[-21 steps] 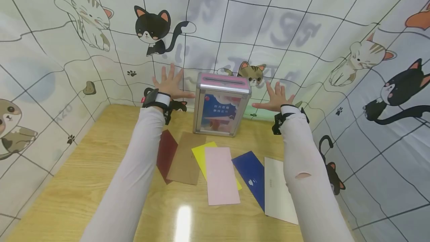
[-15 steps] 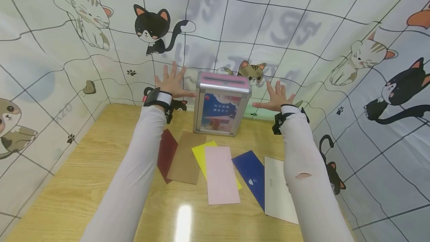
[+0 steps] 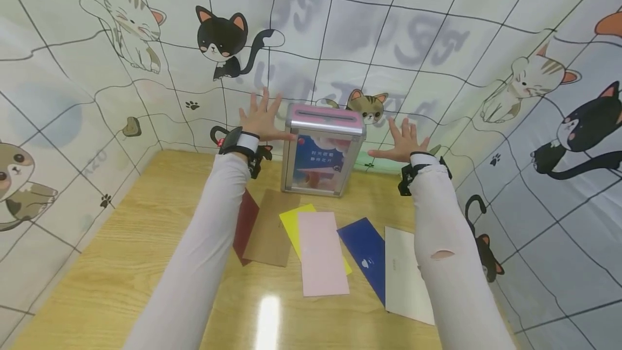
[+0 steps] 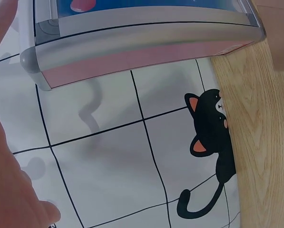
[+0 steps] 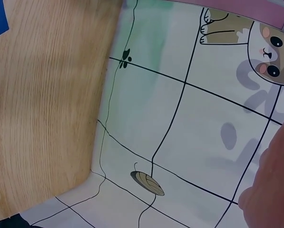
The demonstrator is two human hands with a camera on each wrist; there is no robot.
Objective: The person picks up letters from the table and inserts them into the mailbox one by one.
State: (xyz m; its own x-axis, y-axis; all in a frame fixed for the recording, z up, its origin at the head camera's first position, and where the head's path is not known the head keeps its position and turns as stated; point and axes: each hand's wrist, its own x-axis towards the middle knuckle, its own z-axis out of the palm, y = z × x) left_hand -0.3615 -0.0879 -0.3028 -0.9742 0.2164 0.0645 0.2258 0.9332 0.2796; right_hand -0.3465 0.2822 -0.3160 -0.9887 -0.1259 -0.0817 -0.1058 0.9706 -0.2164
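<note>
A silver-framed box (image 3: pixel 318 161) with a pink slotted top stands upright at the back of the table, a blue picture behind its front panel. My left hand (image 3: pixel 262 121) is spread wide at its left, the thumb tip overlapping the box's edge in the head view; contact cannot be told. On the other side my right hand (image 3: pixel 403 142) is spread too, its thumb pointing at the box with a gap between. Neither hand holds anything. In the left wrist view the box (image 4: pixel 151 52) fills the top, with fingers (image 4: pixel 13 185) at the left.
Envelopes lie before the box: dark red (image 3: pixel 247 226), brown (image 3: pixel 272 231), yellow (image 3: pixel 293 220), pink (image 3: pixel 323 255), blue (image 3: pixel 363 255) and off-white (image 3: pixel 405 277). The yellow one is partly under the pink. A cat-printed cloth (image 3: pixel 311 31) hangs behind the wooden table (image 3: pixel 126 231).
My left hand has shifted right, toward the box, its thumb now overlapping the box's edge. The right hand holds nearly the same place. Box and envelopes have stayed put.
</note>
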